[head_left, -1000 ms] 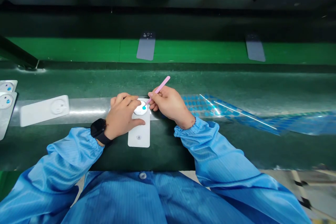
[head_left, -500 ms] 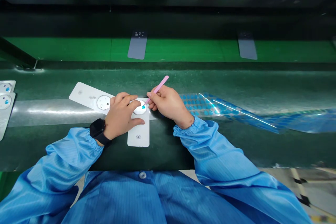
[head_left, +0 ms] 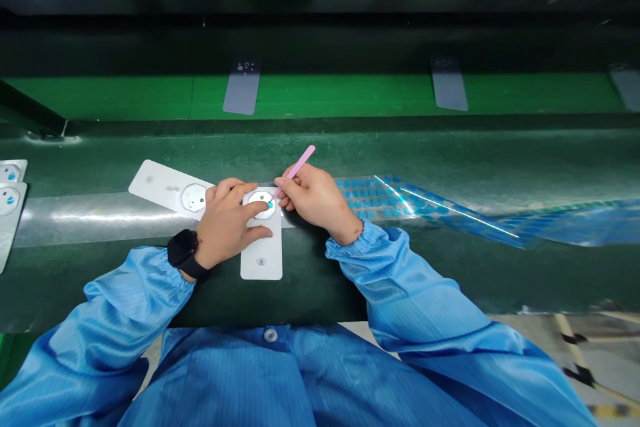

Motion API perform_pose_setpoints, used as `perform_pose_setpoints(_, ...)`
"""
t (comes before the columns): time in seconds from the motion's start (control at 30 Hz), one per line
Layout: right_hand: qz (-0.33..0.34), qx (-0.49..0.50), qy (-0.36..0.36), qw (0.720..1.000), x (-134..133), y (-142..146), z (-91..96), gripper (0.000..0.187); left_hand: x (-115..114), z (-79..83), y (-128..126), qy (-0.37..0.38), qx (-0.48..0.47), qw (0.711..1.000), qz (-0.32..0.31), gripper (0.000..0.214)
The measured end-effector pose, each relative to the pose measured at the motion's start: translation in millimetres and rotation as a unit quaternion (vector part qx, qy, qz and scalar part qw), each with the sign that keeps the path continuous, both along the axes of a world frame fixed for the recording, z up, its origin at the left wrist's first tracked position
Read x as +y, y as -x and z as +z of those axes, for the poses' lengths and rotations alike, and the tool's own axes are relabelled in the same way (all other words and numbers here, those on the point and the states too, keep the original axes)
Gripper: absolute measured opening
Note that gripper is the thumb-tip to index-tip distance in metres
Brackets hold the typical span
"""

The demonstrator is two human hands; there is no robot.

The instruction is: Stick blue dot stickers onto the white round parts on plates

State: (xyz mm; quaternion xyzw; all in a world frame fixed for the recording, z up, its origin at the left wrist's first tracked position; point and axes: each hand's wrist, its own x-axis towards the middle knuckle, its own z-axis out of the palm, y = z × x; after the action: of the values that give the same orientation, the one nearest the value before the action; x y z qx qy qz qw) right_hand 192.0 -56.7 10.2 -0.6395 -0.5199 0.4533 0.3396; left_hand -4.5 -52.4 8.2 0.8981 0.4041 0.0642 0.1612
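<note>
A white oblong panel (head_left: 262, 255) with a round raised disc at its far end lies upright on the dark green ledge in front of me. My left hand (head_left: 227, 223) presses on it, forefinger and thumb either side of the disc. My right hand (head_left: 313, 197) pinches pink tweezers (head_left: 294, 169) whose tip touches the disc and carries a small blue dot sticker. A second white panel (head_left: 170, 187) lies slanted just left of my left hand.
A clear sheet of blue dot stickers (head_left: 400, 200) stretches to the right of my right hand. Two grey panels (head_left: 242, 85) (head_left: 449, 83) ride the bright green belt beyond. More white panels (head_left: 9, 200) sit at the left edge.
The slanted white panel slid in from the far left to beside my left hand. The grey panels on the belt drifted left. My hands stayed on the disc.
</note>
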Motion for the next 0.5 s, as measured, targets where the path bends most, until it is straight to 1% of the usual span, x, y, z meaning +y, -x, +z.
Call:
perform_pose_setpoints(0.13, 0.007, 0.0, -0.008, 1.0, -0.5, 0.3, 0.0, 0.014, -0.7, 4.2, -0.9, -0.002, 0.016, 1.0, -0.001, 0.038)
perform_pose_setpoints(0.3, 0.002, 0.015, 0.0, 1.0, 0.0, 0.2, 2.2, 0.015, -3.8, 10.6, -2.2, -0.005, 0.036, 0.999, -0.002, 0.037)
perform_pose_setpoints(0.4, -0.029, 0.073, 0.022, 0.997, 2.3, -0.6, 2.5, 0.016, -5.8, 13.0, -2.8, -0.01, 0.053, 0.999, 0.001, 0.037)
perform_pose_setpoints(0.5, -0.06, 0.143, 0.04, 0.987, 5.0, -1.1, 2.4, 0.019, -6.5, 15.8, -4.3, -0.015, 0.072, 0.997, 0.006, 0.036)
